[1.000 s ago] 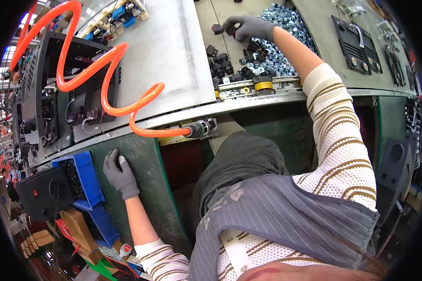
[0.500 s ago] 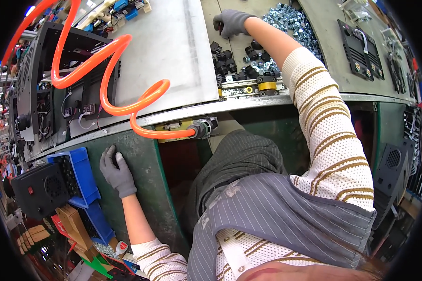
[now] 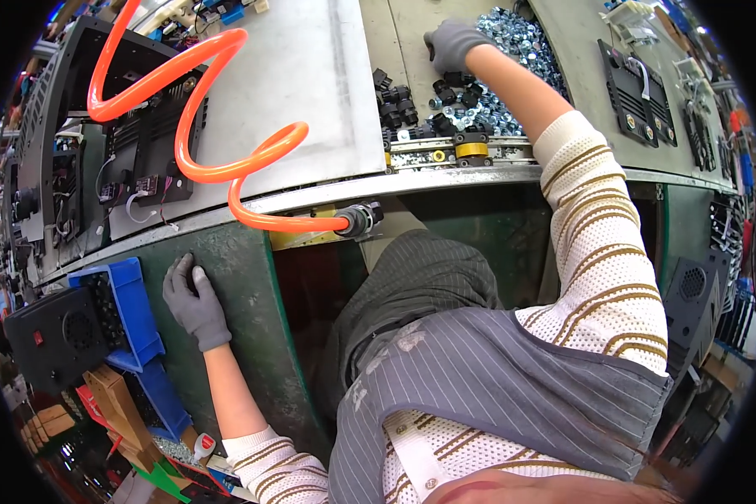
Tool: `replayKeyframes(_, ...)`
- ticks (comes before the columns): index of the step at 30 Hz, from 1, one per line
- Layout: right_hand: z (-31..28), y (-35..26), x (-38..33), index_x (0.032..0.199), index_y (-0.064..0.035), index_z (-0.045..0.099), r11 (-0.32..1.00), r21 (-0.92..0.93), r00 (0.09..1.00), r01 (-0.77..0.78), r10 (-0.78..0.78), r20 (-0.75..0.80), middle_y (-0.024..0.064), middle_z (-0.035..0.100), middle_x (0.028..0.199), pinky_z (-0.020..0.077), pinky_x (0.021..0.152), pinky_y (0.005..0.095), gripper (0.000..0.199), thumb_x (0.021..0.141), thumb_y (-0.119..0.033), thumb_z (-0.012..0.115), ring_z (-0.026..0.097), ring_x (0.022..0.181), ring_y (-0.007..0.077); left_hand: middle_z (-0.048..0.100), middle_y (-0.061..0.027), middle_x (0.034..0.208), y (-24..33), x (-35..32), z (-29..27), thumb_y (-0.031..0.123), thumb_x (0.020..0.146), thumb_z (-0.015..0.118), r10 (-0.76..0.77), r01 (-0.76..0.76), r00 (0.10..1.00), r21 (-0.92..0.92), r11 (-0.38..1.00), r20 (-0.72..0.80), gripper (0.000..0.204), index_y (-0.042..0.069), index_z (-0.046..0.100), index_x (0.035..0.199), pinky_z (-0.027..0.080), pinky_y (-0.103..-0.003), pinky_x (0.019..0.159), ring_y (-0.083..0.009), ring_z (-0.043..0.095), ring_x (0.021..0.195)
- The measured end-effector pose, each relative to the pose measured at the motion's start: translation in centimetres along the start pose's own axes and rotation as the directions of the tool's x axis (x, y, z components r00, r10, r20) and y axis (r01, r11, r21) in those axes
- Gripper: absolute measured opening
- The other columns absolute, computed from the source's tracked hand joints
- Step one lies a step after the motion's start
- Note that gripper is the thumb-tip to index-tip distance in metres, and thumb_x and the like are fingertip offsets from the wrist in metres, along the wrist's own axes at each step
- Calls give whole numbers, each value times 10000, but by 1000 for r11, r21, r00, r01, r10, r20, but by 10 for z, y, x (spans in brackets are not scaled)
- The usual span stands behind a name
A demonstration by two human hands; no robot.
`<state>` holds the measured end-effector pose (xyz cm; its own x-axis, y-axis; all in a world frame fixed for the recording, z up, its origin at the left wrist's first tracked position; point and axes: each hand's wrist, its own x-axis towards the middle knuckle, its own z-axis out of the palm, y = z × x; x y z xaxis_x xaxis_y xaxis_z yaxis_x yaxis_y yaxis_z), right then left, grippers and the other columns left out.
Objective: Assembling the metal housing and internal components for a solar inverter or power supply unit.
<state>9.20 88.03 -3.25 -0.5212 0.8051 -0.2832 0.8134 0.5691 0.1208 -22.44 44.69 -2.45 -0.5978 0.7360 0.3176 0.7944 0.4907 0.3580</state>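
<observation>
Metal fastener pile [image 3: 525, 38], long axis front-to-back.

Right hand [image 3: 456, 46] blurred, grip unclear; orange hose [image 3: 214, 174] cut at top.

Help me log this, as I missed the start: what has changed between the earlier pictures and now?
The right hand went left to a small dark part near the pale board, then back right toward the shiny metal pieces. The part no longer shows where it lay, so it was probably taken; the grip is hard to see. The left hand stayed over the green panel.
</observation>
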Motion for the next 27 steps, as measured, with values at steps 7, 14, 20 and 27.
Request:
replayKeyframes(7,5,9,-1,983,-60,700,984,-2,983,-180,180,30,190,671,960,528,756,408,321,699,-190,626,658,893,320,581,-129,1142,-2,-1,0,130,842,578,32,-32,999,26,999,-13,256,63,642,1080,386,-381,984,-282,504,1114)
replayKeyframes(14,11,32,-7,954,-88,706,953,298,999,-53,50,17,130,683,881,546,652,346,342,622,-166,682,665,722,258,590,-125,1135,-3,-1,0,140,836,584,35,-35,999,11,999,-12,252,79,648,1071,389,-382,981,-281,507,1111)
replayKeyframes(20,15,42,-6,944,-94,698,851,520,997,-70,83,-2,85,680,795,546,607,296,335,619,-175,694,649,656,184,595,-118,1130,1,1,-2,143,830,592,39,-40,999,-22,999,-23,239,92,657,1055,396,-381,973,-280,517,1101)
replayKeyframes(27,8,21,1,976,-61,685,961,206,983,-183,174,61,154,675,865,534,659,344,342,679,-221,632,659,731,264,596,-114,1132,0,-1,-2,159,827,598,41,-41,998,5,999,-43,234,103,661,1045,396,-382,971,-277,518,1099)
